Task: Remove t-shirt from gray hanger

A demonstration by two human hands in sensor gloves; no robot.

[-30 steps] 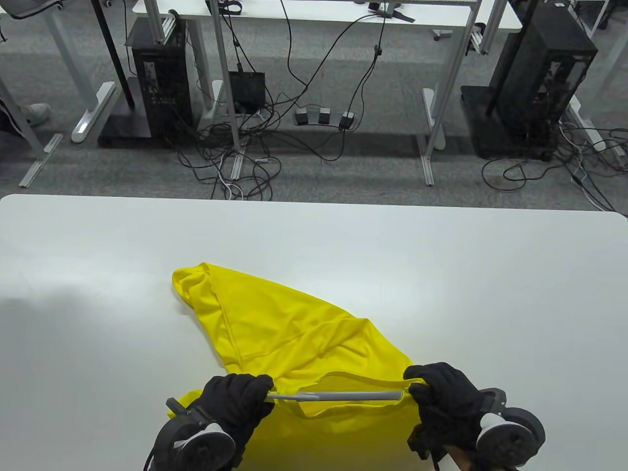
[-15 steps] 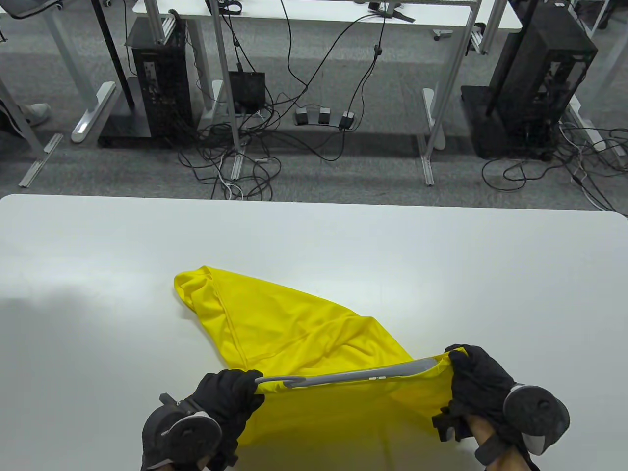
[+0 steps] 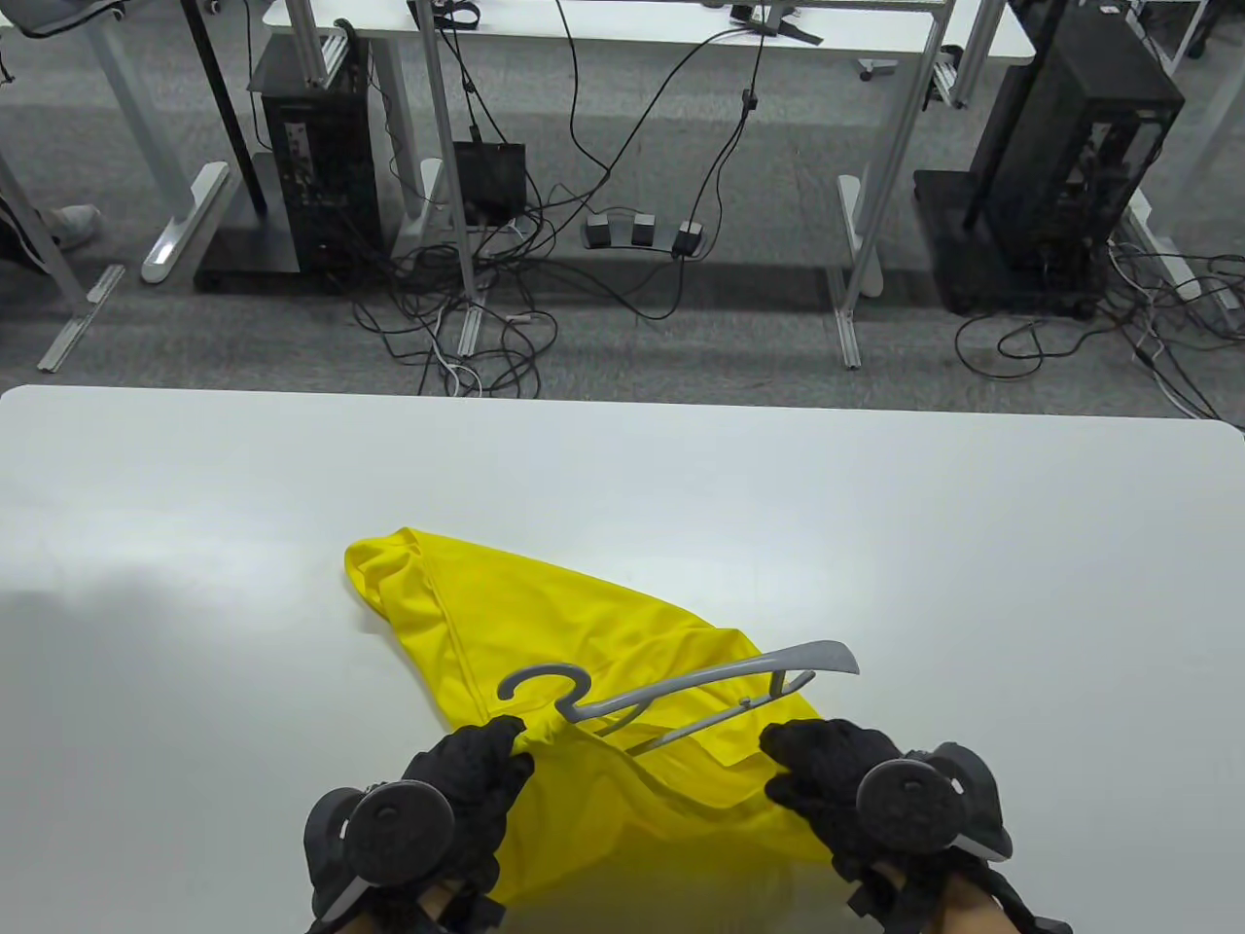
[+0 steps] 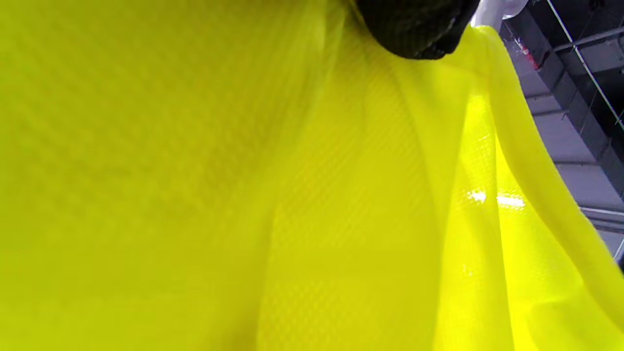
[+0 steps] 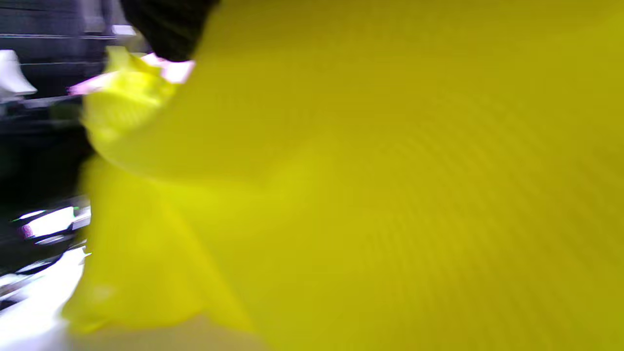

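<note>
A yellow t-shirt [image 3: 545,632] lies crumpled on the white table [image 3: 875,506], near its front edge. The gray hanger [image 3: 720,673] stands out above the shirt's opening, hook to the left and one arm free to the right; its lower part is still inside the cloth. My left hand [image 3: 477,769] grips the shirt's edge just below the hook. My right hand [image 3: 817,769] grips the shirt's edge under the hanger's right arm. Yellow cloth fills the left wrist view [image 4: 243,195] and the blurred right wrist view [image 5: 390,195].
Bare white tabletop lies to the left, right and far side of the shirt. Beyond the table's far edge are the floor with cables [image 3: 506,321], desk legs and computer towers [image 3: 321,165].
The hanger's hook and right arm have come out of the shirt and tilted up. Both hands have pulled the shirt's edge down toward the front edge; the right hand moved left.
</note>
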